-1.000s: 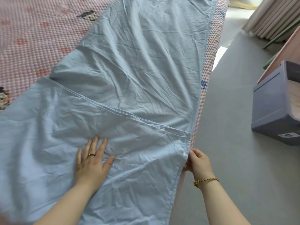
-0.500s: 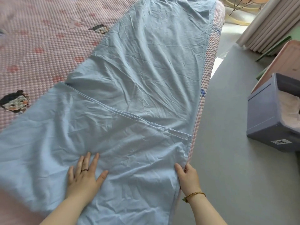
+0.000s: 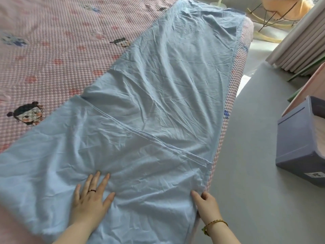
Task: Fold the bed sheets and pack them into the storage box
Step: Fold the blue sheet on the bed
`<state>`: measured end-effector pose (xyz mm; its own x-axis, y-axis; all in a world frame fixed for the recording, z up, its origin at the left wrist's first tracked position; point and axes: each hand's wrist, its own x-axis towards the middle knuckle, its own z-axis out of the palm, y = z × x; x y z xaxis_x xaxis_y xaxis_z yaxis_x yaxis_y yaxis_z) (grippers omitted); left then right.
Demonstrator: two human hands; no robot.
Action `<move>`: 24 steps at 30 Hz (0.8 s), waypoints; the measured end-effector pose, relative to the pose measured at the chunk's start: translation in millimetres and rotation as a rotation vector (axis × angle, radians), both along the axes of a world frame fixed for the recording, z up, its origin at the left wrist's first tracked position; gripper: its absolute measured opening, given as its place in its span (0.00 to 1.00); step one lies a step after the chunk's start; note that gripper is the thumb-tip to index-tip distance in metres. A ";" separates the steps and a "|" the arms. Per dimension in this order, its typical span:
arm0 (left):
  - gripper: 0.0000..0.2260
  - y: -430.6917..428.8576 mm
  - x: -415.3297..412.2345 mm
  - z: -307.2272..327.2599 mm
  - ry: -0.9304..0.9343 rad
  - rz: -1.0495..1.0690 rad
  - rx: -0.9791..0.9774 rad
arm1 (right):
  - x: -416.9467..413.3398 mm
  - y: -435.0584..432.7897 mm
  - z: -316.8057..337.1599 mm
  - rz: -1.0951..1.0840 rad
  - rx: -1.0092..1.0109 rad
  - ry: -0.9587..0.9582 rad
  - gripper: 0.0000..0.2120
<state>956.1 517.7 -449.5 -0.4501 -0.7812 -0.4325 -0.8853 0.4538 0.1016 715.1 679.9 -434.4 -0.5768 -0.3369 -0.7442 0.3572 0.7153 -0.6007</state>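
My left hand [image 3: 91, 199] lies flat on the light blue bed sheet [image 3: 158, 103], palm down, with the fingers [image 3: 95, 178] spread and straight; they press on the cloth and pinch nothing. A dark ring [image 3: 92, 190] sits on one of these fingers. My right hand [image 3: 207, 205] is at the right edge of the sheet, where the cloth goes over the side of the bed [image 3: 52, 50]. Its thumb [image 3: 195, 195] rests on top of the cloth and the other fingers curl around the edge, so they pinch the sheet between them. A golden bracelet [image 3: 215, 223] is on this wrist.

The sheet lies under and between both hands and stretches far away from my fingertips, along the right side of the bed. Just beyond my fingertips a folded layer ends in a hemmed edge [image 3: 140, 132] which runs slantwise from the left, well beyond my left fingers, to the right, near the bed edge and just beyond my right fingers. To the left of my left hand the pink bed cover with cartoon pictures is bare.

The blue storage box [image 3: 299, 147] stands on the grey floor [image 3: 255, 155], well apart to the right of my right hand. Something pale shows inside it, but I cannot tell what.
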 end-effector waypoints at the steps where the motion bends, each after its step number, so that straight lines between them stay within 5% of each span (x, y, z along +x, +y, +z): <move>1: 0.25 6.5 -2.5 -1.2 0.002 -0.004 -0.050 | -6.5 1.1 -0.8 0.030 0.005 -0.024 0.10; 3: 0.19 14.9 -17.7 4.4 0.035 0.155 -0.126 | -22.4 4.9 -2.4 0.078 -0.035 -0.085 0.09; 6: 0.24 34.7 -71.9 8.8 0.121 0.482 -0.129 | -53.0 12.1 4.8 0.122 -0.132 -0.197 0.06; 13: 0.26 74.2 -236.0 12.5 0.171 0.380 -0.019 | -167.3 19.4 23.3 0.105 -0.317 -0.165 0.05; 16: 0.27 80.3 -253.1 4.1 0.207 0.399 -0.063 | -202.2 9.9 21.8 0.107 -0.343 -0.140 0.05; 20: 0.40 80.9 -256.8 -3.7 0.303 0.451 -0.176 | -237.8 -12.2 21.1 0.099 -0.355 -0.111 0.07; 24: 0.37 52.9 -287.7 -11.7 0.333 0.512 -0.156 | -281.1 -60.5 27.4 0.042 -0.420 -0.131 0.08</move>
